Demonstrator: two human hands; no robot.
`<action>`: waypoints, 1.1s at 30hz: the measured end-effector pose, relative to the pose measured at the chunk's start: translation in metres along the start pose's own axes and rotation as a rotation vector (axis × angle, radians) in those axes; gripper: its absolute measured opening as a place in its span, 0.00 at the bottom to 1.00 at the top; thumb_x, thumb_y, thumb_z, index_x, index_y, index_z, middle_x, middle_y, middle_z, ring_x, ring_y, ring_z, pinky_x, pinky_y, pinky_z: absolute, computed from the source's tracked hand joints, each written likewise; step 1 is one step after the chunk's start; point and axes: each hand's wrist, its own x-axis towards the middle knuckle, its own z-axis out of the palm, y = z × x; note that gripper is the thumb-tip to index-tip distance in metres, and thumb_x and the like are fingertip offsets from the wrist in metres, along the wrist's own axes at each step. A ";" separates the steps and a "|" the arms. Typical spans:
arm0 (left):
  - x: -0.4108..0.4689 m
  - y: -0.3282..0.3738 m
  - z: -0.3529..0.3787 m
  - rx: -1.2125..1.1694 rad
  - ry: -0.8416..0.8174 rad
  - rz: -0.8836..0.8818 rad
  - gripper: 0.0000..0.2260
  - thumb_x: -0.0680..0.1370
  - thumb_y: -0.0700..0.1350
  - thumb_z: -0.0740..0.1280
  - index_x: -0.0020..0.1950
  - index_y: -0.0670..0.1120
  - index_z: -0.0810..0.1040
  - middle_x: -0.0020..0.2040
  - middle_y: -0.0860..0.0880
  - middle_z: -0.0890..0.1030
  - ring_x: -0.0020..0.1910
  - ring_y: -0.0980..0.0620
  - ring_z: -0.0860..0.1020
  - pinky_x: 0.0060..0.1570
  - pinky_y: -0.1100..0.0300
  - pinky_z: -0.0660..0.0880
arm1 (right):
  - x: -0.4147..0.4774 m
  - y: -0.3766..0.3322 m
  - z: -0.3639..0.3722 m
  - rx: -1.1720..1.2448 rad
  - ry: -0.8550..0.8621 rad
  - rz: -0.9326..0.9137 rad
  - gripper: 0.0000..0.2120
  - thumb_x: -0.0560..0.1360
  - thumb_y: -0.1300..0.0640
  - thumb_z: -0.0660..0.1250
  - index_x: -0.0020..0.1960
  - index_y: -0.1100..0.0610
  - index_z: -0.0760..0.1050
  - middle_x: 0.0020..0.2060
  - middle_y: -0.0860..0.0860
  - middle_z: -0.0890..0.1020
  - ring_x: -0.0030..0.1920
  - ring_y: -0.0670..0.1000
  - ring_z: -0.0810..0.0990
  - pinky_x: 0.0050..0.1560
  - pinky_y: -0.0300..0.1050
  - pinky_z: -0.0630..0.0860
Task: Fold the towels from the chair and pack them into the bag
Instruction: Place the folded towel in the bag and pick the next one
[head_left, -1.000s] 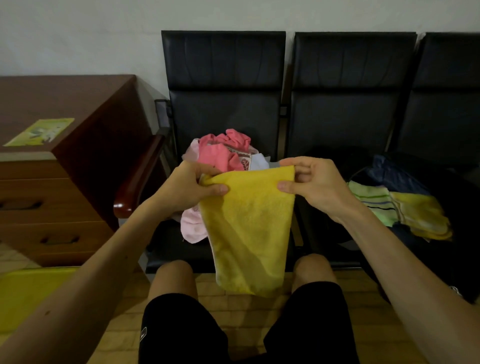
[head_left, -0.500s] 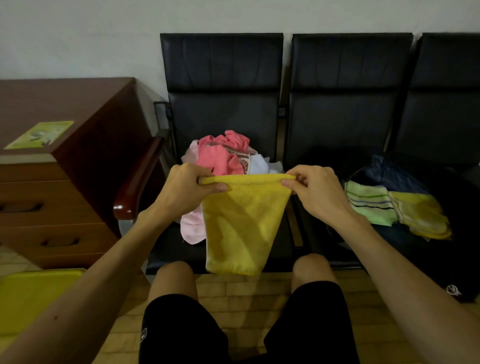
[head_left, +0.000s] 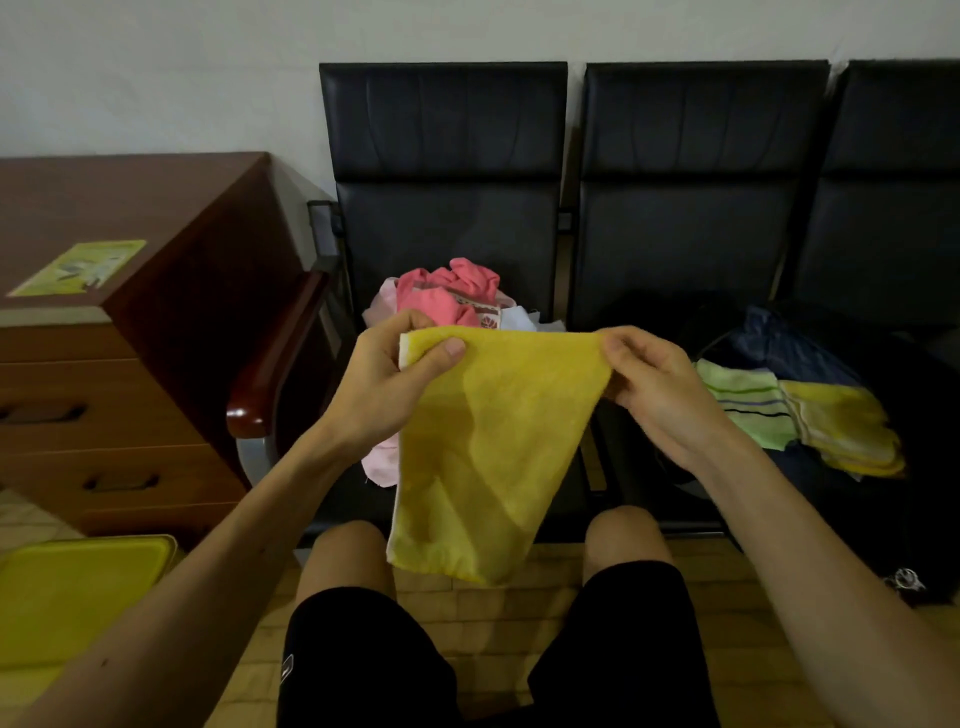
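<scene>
Far lower left there's a flat yellow tray (head_left: 78, 587) on the floor. Above it is a brown wooden drawer unit (head_left: 130, 374) with a yellow-green leaflet (head_left: 78, 267) lying on top, at the left edge of the frame.

Moving toward the middle, the left hand (head_left: 384, 384) has the yellow towel (head_left: 483, 457) by its top left corner. The thumb is pressed flat on the front and the fingers (head_left: 410, 325) are curled round behind, so it's clamped on the cloth. The towel hangs dead centre in the frame, in front of the black chair (head_left: 447, 156) and above the person's bare knees (head_left: 343, 551). It's a fuzzy terry thing in bright yellow, with a thin white edge showing down its left side. The top edge is pulled fairly taut, the sides narrow toward the bottom, and a soft diagonal fold shadow runs across it. Behind it on the chair seat is a crumpled pile of towels (head_left: 447, 291), mostly pink with a bit of white.

The right hand (head_left: 660, 384) pinches the top right corner between thumb and fingertips, fingers closed on the fabric.

On the right side of the frame a dark bag (head_left: 883, 519) sits open on the next seat. A green striped towel (head_left: 743, 405) and a folded yellow towel (head_left: 841, 431) lie in its mouth, with some navy fabric (head_left: 779, 343) just above them.
</scene>
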 end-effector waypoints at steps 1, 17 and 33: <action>0.001 0.004 0.003 -0.006 0.009 0.026 0.16 0.77 0.47 0.69 0.44 0.33 0.74 0.39 0.36 0.76 0.35 0.49 0.77 0.35 0.62 0.76 | -0.005 0.007 0.006 0.147 -0.006 0.043 0.10 0.75 0.54 0.65 0.54 0.57 0.78 0.46 0.50 0.84 0.48 0.47 0.82 0.53 0.45 0.79; 0.020 -0.034 -0.005 -0.177 0.142 -0.555 0.16 0.80 0.54 0.67 0.55 0.41 0.78 0.52 0.45 0.83 0.48 0.52 0.83 0.40 0.61 0.78 | -0.047 0.048 0.037 0.164 -0.179 0.320 0.26 0.69 0.55 0.72 0.66 0.59 0.74 0.58 0.56 0.83 0.57 0.55 0.83 0.51 0.47 0.81; -0.068 -0.062 0.038 -0.902 -0.338 -0.822 0.32 0.61 0.49 0.84 0.63 0.43 0.79 0.57 0.42 0.84 0.55 0.44 0.84 0.49 0.50 0.82 | -0.037 0.034 0.039 0.421 -0.038 0.438 0.17 0.70 0.55 0.70 0.57 0.58 0.79 0.42 0.54 0.87 0.41 0.52 0.87 0.36 0.44 0.82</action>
